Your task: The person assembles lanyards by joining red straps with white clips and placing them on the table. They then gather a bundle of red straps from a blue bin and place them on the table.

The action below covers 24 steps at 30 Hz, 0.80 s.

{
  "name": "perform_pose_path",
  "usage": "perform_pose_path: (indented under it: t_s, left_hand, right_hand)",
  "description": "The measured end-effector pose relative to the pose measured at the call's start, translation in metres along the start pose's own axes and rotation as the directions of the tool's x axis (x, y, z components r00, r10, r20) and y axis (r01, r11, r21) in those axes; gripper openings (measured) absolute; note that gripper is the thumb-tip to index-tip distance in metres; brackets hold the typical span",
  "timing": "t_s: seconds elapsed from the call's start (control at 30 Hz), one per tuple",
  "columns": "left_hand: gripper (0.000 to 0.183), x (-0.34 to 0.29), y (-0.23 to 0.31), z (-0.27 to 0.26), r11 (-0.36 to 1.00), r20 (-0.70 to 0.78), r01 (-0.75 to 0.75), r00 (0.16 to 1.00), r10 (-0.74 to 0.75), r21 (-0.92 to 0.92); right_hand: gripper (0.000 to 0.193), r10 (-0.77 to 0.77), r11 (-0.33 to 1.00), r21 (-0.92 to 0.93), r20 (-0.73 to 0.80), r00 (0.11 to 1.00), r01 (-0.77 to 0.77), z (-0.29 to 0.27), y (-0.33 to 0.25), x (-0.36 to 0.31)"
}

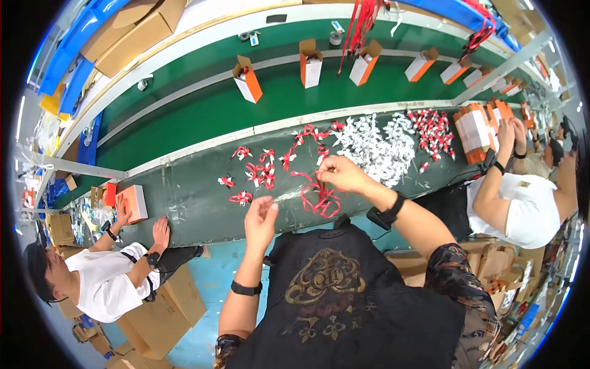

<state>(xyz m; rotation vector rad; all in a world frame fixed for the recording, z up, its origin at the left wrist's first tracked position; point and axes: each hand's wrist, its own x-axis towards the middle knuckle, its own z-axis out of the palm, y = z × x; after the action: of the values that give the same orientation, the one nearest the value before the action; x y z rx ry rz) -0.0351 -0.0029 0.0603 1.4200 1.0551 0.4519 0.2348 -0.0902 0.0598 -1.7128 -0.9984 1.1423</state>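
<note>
My right hand pinches a red cord just above a loose tangle of red cords at the edge of the dark worktable. My left hand is raised near the table's front edge, left of the tangle. Its thumb and fingers are apart, and nothing shows between them. Beyond my left hand lie several small red-and-white bundles, with more bundled red cords farther back. A heap of white pieces lies beyond my right hand, beside a pile of red-and-white bundles.
Opened orange-and-white boxes stand spaced along the green conveyor behind the table. Red straps hang above it. A co-worker at the left touches an orange box; another at the right works by orange-and-white boxes.
</note>
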Motion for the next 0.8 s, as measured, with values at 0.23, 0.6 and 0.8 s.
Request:
perform_pose_path:
  t_s: [0.23, 0.6, 0.8]
  left_hand:
    - [0.039, 0.027, 0.114, 0.044, 0.881, 0.273, -0.472, 0.843, 0.464, -0.042]
    - [0.020, 0.046, 0.121, 0.104, 0.737, 0.429, -0.598, 0.602, 0.673, -0.317]
    - [0.019, 0.004, 0.082, 0.096, 0.695, 0.359, -0.033, 0.838, 0.411, -0.718]
  right_hand:
    - [0.013, -0.201, 0.963, 0.213, 0.152, 0.968, 0.167, -0.041, -0.151, -0.051]
    - [0.012, -0.357, 0.891, 0.309, 0.020, 0.934, 0.334, -0.058, -0.214, -0.075]
    - [0.010, -0.402, 0.627, 0.573, -0.342, 0.849, 0.528, -0.072, -0.165, -0.093]
